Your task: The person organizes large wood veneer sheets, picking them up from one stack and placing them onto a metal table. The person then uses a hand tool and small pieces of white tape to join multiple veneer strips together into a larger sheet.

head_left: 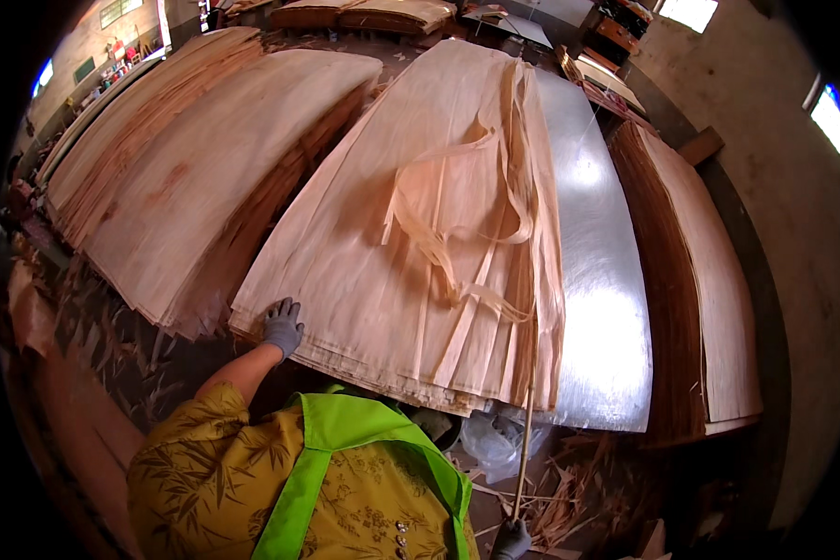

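A stack of pale wood veneer sheets (345,289) lies in front of me, its ragged near edge facing my body. My left hand (284,329), in a grey glove, rests on the stack's near left corner with its fingers stretched out. Low in the picture my right hand (511,539), also gloved, is closed round the lower end of a long thin stick (525,453). The stick runs up from this hand along the right part of the veneer. Curled, torn veneer strips (429,243) lie loose on the top sheet.
A shiny metal sheet (597,280) lies right of the stack. Beyond it stands another veneer stack (709,280) by the wall. More veneer stacks (205,177) are at the left. A clear plastic bag (499,443) and wood scraps (579,495) lie below the near edge.
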